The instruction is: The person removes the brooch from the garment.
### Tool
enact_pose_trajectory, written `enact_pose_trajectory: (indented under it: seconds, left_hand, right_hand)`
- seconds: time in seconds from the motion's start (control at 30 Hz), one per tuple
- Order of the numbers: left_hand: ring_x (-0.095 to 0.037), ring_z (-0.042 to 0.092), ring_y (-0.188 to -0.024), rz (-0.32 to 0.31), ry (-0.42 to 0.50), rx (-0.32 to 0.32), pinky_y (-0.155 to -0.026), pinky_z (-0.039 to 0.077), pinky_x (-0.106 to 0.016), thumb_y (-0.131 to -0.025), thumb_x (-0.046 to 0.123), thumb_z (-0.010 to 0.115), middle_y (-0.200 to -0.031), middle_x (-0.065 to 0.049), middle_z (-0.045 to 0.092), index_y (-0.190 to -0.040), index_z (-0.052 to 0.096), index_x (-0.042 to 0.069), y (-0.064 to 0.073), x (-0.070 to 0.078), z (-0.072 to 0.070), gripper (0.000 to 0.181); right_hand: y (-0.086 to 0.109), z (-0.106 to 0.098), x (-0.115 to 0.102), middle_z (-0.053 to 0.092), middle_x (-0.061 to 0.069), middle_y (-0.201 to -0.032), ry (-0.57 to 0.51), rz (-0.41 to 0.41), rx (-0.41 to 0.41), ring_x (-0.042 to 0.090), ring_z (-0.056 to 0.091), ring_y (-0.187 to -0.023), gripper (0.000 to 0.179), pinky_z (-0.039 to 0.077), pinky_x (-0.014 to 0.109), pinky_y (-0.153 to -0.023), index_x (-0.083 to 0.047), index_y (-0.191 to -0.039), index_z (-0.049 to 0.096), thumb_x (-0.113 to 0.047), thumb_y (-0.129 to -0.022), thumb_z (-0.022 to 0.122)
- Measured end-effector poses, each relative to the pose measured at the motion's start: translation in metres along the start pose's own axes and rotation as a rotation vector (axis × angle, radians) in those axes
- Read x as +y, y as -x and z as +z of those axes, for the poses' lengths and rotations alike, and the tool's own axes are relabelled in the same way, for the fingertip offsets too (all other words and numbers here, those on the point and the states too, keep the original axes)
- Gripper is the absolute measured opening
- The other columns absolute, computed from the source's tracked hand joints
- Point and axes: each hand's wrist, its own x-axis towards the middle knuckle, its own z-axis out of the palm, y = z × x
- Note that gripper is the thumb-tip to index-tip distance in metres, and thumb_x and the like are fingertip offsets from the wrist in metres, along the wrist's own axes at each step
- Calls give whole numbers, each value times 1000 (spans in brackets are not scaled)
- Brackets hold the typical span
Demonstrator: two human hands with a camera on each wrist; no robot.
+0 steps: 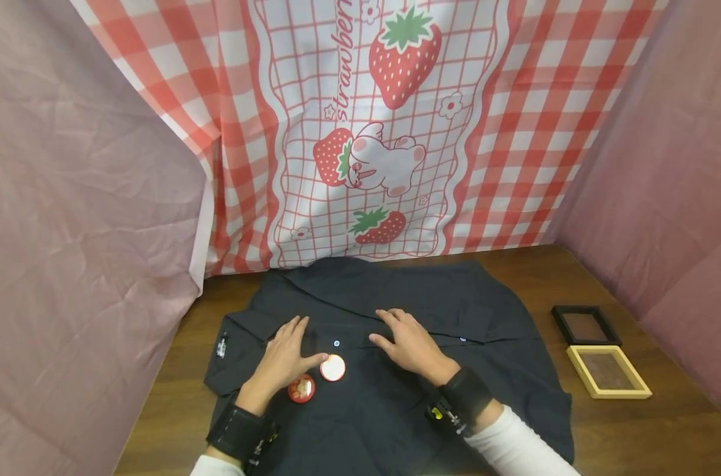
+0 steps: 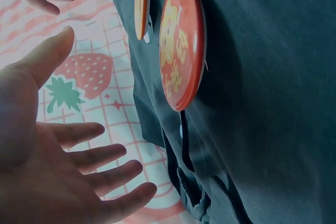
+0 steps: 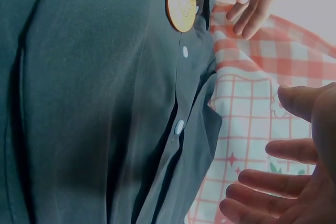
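A dark button-up shirt point(image 1: 360, 396) is spread over the wooden table. Two round pin badges lie on it: a red badge point(image 1: 301, 389) with yellow markings, and an orange-rimmed badge point(image 1: 333, 367) whose face shines white with glare in the head view. My left hand point(image 1: 284, 357) hovers over the shirt beside both badges, fingers extended, thumb tip overlapping the second badge's edge in the head view. My right hand point(image 1: 409, 342) is held over the shirt's middle, fingers spread and holding nothing. Small white buttons point(image 3: 179, 127) run along the shirt's placket.
On the right of the table point(image 1: 663, 436) lie a black frame point(image 1: 586, 325) and a pale yellow frame point(image 1: 610, 372), side by side. A red-and-white checked strawberry cloth point(image 1: 384, 165) hangs behind the table. Pink cloths point(image 1: 86, 198) hang at both sides.
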Motion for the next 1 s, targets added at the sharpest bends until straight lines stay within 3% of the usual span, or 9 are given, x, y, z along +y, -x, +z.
enact_pose_trajectory:
  seconds: [0.43,1.0]
  left_hand:
    - [-46,37,-139,10,-1,-3,-104,33,-71,-78,46,78,-149,-24,41,-144,43,2,1,2,3,87]
    - [-43,36,-140,31,-4,-25,-111,32,-61,-78,42,78,-149,-25,42,-143,44,-1,3,0,7,85]
  right_hand:
    - [0,8,-4,61,17,-124,10,-47,27,34,57,-115,51,49,50,-96,-8,-134,58,-37,-92,66]
    - [0,21,-12,62,16,-120,-25,-75,45,33,56,-111,50,51,48,-91,-7,-131,60,-35,-90,68]
